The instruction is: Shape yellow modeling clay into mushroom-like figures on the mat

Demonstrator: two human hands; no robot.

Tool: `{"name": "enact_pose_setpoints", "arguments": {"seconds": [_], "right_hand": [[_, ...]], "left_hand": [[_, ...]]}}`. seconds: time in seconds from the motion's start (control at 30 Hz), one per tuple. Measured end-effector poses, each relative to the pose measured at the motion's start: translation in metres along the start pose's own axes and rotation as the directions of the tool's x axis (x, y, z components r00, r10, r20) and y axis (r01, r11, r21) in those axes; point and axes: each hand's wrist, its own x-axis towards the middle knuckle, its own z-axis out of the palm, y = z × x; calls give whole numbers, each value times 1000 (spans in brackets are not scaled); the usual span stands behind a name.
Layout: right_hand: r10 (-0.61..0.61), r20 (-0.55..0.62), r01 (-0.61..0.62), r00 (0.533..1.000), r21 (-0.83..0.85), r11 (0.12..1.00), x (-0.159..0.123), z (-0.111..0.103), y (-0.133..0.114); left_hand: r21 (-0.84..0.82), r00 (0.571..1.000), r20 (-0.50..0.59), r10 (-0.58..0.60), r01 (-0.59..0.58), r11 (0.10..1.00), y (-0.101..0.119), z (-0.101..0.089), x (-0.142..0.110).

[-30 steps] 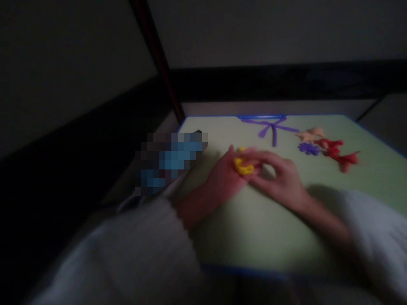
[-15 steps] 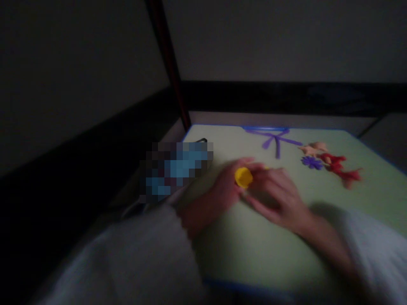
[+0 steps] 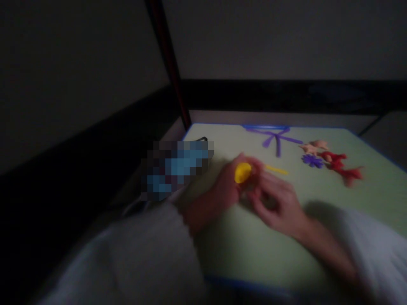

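My left hand (image 3: pixel 229 180) is closed round a small yellow rounded piece (image 3: pixel 243 173), whose smooth face shows between thumb and fingers. Its material is too blurred to tell. Close against it on the right, my right hand (image 3: pixel 281 201) has thumb and fingers bent together, their tips by the left fingers. What they pinch is hidden. A thin yellow strip (image 3: pixel 277 170) sticks out beyond the right fingers; I cannot tell whether it joins the yellow piece. Both hands are over the pale green tabletop (image 3: pixel 254 250).
Purple strips (image 3: pixel 277 144) lie at the table's far edge beside a blue bar (image 3: pixel 267 127). To the right are a purple flower shape (image 3: pixel 312 161), peach pieces (image 3: pixel 313 147) and red shapes (image 3: pixel 341 167). A blurred-out blue thing (image 3: pixel 181 167) is at the left edge.
The yellow piece has turned and risen slightly in my left hand. My right fingers have drawn closer together, and more of the yellow strip shows behind them.
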Motion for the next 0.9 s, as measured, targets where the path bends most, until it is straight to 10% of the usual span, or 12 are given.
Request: {"name": "enact_pose_setpoints", "arguments": {"seconds": [0.33, 0.9], "right_hand": [[226, 299, -174, 927, -191, 966, -3, 3, 3], [355, 454, -131, 817, -454, 882, 8, -1, -9]], "left_hand": [[415, 981, 155, 118, -173, 893, 1, 4, -8], [580, 959, -56, 278, -196, 791, -10, 17, -18]]}}
